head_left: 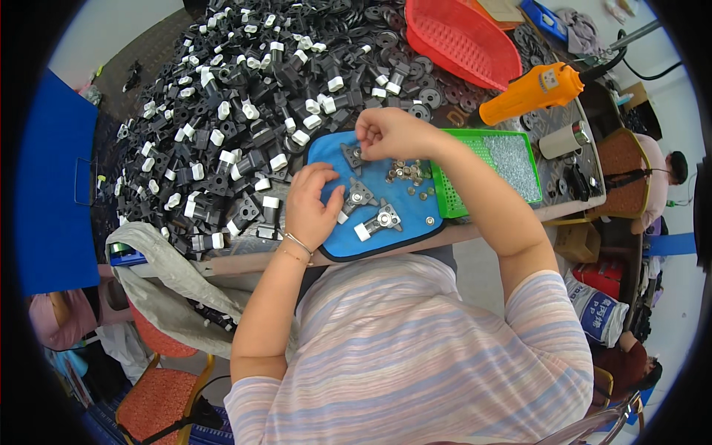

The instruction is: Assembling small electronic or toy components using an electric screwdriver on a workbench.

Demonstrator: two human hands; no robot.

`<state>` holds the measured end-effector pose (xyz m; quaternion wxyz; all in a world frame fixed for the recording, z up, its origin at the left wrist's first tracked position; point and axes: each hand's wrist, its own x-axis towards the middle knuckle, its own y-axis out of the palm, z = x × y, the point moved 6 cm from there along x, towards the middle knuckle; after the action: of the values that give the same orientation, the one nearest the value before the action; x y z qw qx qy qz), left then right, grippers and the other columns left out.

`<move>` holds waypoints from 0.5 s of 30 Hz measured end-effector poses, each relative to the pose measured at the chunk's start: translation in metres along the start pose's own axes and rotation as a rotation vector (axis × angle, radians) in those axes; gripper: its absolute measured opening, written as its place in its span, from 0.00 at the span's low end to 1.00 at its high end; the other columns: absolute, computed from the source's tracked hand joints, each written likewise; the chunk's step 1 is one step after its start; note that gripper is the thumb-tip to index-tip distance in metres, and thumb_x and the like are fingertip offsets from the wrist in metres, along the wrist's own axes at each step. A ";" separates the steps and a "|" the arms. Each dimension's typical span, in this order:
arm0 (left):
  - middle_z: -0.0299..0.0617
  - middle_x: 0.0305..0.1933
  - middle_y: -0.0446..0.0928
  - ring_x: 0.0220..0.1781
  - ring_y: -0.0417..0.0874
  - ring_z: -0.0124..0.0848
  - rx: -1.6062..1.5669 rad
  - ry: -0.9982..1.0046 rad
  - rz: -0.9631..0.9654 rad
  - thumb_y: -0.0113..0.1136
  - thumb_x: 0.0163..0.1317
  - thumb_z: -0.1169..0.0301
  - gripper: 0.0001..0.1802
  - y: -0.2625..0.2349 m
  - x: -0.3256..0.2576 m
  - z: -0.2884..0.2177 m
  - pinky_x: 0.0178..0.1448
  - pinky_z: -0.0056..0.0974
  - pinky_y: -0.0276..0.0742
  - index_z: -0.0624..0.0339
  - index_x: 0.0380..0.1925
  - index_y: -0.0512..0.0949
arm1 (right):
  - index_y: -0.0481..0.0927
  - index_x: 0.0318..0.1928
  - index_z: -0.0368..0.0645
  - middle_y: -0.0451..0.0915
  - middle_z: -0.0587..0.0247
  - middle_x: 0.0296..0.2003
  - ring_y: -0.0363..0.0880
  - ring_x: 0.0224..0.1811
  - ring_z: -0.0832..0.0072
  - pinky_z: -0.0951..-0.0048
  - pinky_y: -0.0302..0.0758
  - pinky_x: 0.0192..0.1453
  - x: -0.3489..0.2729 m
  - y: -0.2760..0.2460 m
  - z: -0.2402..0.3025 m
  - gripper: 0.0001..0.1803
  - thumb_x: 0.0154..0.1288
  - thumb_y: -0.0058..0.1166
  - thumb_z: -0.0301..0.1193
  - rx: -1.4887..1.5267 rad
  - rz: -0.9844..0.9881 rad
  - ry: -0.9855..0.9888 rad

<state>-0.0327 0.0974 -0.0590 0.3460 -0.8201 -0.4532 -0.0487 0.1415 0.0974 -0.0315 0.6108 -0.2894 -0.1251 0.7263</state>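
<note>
- My right hand (389,133) pinched a small metal washer over the blue mat (415,215); my left hand (311,208), fingers curled, steadied a grey bracket (359,196).
- I judged the washer could slip and scatter the loose washer pile (406,172).
- The green tray (519,144) held tiny screws; the red basket (460,37) looked empty.

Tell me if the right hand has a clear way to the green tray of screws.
Probably yes: the right hand hovers over the blue mat, the green tray lies just beside that wrist, and nothing stands between them.
</note>
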 end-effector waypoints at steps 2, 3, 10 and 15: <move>0.48 0.43 0.76 0.46 0.75 0.46 0.008 -0.003 -0.005 0.61 0.48 0.75 0.10 -0.001 -0.001 0.001 0.50 0.42 0.70 0.63 0.32 0.76 | 0.71 0.33 0.39 0.76 0.69 0.27 0.73 0.30 0.85 0.83 0.71 0.34 -0.007 -0.008 0.002 0.11 0.50 0.60 0.22 0.154 0.001 -0.024; 0.48 0.43 0.76 0.46 0.74 0.46 0.004 -0.007 0.001 0.61 0.48 0.75 0.10 -0.001 -0.002 0.002 0.50 0.42 0.70 0.63 0.32 0.76 | 0.71 0.34 0.39 0.76 0.70 0.27 0.73 0.29 0.85 0.83 0.71 0.35 -0.011 -0.012 -0.001 0.12 0.50 0.60 0.21 0.170 -0.014 -0.020; 0.46 0.46 0.74 0.49 0.73 0.45 0.247 0.169 -0.081 0.63 0.46 0.75 0.14 -0.026 0.000 -0.027 0.52 0.42 0.69 0.60 0.36 0.75 | 0.67 0.34 0.41 0.72 0.71 0.29 0.71 0.33 0.85 0.82 0.71 0.38 -0.050 -0.015 -0.016 0.12 0.52 0.57 0.19 0.209 -0.028 -0.023; 0.40 0.42 0.73 0.47 0.71 0.39 0.687 0.079 -0.209 0.67 0.44 0.70 0.18 -0.061 0.013 -0.011 0.53 0.44 0.61 0.55 0.38 0.77 | 0.67 0.35 0.41 0.72 0.71 0.29 0.72 0.32 0.85 0.83 0.72 0.38 -0.059 -0.005 -0.015 0.13 0.52 0.56 0.18 0.272 0.023 0.000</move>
<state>-0.0702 0.1217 -0.0133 0.6117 -0.6025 -0.5111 0.0398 0.1595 0.0387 -0.0254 0.6359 -0.2055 -0.0223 0.7436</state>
